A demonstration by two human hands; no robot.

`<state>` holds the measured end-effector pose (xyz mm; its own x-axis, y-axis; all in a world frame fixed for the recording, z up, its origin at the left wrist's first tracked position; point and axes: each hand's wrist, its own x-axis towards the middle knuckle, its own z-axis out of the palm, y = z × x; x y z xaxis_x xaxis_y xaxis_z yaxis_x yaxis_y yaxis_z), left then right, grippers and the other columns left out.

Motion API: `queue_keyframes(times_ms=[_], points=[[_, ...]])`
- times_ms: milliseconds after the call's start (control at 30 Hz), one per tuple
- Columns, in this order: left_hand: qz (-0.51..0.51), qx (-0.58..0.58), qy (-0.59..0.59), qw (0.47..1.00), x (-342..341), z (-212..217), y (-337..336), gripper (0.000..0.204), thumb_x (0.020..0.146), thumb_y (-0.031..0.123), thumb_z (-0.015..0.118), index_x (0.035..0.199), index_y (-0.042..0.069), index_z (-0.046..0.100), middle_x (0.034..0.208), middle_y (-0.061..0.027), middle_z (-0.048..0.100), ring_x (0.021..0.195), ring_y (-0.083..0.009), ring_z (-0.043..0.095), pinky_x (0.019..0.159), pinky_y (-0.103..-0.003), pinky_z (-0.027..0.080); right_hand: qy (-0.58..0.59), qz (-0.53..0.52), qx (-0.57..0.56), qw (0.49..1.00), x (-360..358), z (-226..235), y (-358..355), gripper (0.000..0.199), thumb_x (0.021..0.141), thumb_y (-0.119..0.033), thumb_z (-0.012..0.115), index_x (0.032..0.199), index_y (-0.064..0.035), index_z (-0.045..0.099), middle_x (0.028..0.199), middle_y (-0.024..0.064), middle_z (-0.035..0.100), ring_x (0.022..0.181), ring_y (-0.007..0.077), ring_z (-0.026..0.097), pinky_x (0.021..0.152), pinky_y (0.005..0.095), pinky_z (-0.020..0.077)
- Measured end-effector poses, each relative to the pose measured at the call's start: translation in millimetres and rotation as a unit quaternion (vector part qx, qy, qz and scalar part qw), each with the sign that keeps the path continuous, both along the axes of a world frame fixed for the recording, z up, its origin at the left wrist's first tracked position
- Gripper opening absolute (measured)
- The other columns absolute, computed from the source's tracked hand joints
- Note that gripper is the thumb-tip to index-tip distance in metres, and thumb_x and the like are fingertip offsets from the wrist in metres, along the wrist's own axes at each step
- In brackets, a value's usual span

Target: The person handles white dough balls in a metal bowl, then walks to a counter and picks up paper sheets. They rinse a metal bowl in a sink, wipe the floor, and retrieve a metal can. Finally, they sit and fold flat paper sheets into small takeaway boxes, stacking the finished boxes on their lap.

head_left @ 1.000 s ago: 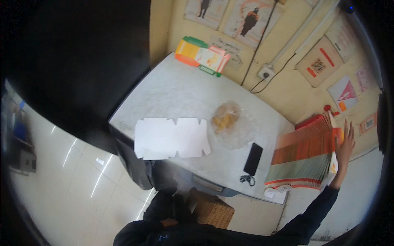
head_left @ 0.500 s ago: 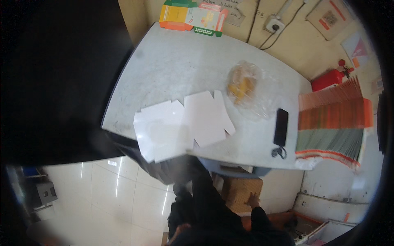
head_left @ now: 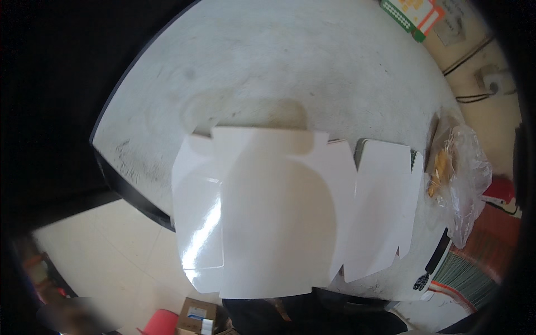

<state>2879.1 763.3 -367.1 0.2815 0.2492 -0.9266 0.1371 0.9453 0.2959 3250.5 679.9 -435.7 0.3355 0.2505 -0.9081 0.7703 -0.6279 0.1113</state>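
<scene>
Flat white carton blanks (head_left: 279,212) lie in a thin stack, plain side up, at the near edge of the pale table (head_left: 251,61). Their notched flaps reach out to the left and right, and the lower part overhangs the edge. A glossy patch of light shows on the left panel. Below the blanks is my dark clothing (head_left: 335,318); a small brownish strip shows against it, too unclear to name. Neither of my hands can be made out. To the right sits a clear plastic bag (head_left: 469,178) with yellow-brown contents.
A black phone (head_left: 438,249) and coiled cable (head_left: 421,281) lie by a stack of orange-and-green cartons (head_left: 474,279). A printed carton (head_left: 410,14) stands by the wall socket (head_left: 497,81). Behind the bag is a red fire extinguisher (head_left: 498,191). A red bucket (head_left: 159,322) and cardboard box (head_left: 196,314) stand on the floor.
My view has come lower, closer to the table and turned, so the white blanks look much larger. My right hand, earlier over a wooden stool, has left the view.
</scene>
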Motion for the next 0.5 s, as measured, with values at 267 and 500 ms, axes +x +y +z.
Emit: queue_keyframes(times_ms=[267, 500], points=[[0.074, 0.072, -0.061, 0.993, 67, -66, -65, 0.016, 0.088, 0.013, 0.057, 0.102, 0.006, 0.057, 0.093, -0.0056, 0.063, 0.087, -0.0155, 0.06, 0.078, -0.028, 0.047, 0.052, 0.153, 0.037, 0.986, 57, -77, 26, 0.055, 0.08, -0.031, 0.054, 0.126, -0.0042, 0.04, 0.118, 0.0211, 0.048, 0.105, 0.0377, 0.048, 0.086, 0.0433, 0.0413], [0.127, 0.171, -0.105, 0.971, 121, -92, -129, 0.018, 0.089, 0.014, 0.057, 0.105, 0.006, 0.056, 0.093, -0.0055, 0.063, 0.088, -0.0151, 0.06, 0.078, -0.028, 0.047, 0.164, 0.391, 0.239, 0.874, 3, -53, 148, 0.035, 0.089, -0.02, 0.047, 0.12, -0.0033, 0.051, 0.107, 0.0219, 0.06, 0.095, 0.0354, 0.059, 0.08, 0.0415, 0.0454]])
